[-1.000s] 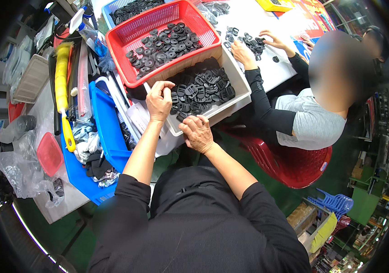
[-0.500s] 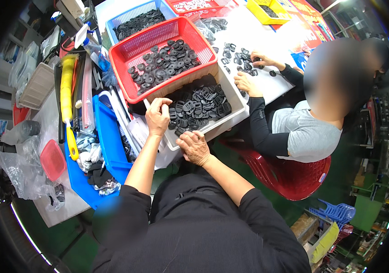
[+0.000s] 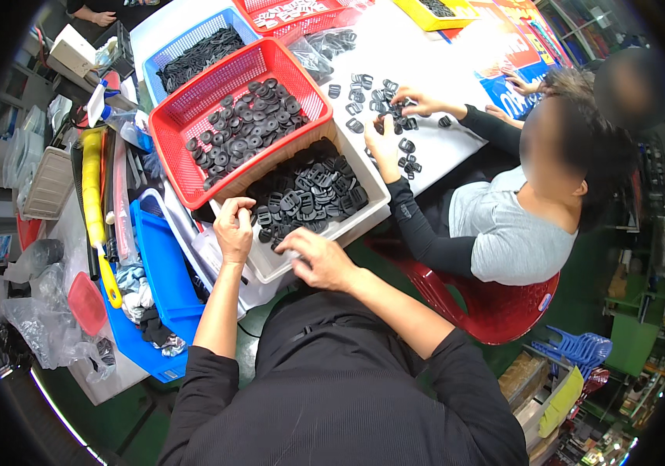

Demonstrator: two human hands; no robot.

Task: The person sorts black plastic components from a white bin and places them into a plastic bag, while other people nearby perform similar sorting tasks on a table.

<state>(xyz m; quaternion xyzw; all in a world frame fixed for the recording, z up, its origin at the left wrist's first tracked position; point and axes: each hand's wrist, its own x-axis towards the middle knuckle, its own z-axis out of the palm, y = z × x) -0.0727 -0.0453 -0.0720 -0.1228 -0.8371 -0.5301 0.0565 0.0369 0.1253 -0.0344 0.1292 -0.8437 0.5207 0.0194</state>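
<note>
A white bin (image 3: 270, 268) in front of me holds a heap of black plastic buckles (image 3: 313, 190). At the bin's left side is my left hand (image 3: 234, 229), its fingers curled closed; whether anything is inside them is hidden. My right hand (image 3: 323, 260) reaches over the near rim, thumb and fingers apart, fingertips close to the nearest buckles. Nothing shows in its grip. Overlapping the far side of the bin, a red basket (image 3: 163, 140) contains black round discs with centre holes (image 3: 251, 128).
Across the white table (image 3: 445, 74), a co-worker's hands (image 3: 383, 144) handle loose black buckles. A blue basket (image 3: 154, 74) of thin black parts stands at the back. On my left lie a blue tray (image 3: 163, 279) and a yellow-wrapped tool (image 3: 93, 186). A red chair (image 3: 496, 314) stands right.
My right hand has gone from resting on the bin's near rim to reaching over it with fingers apart. My left hand stays curled beside the bin. The whole view has shifted.
</note>
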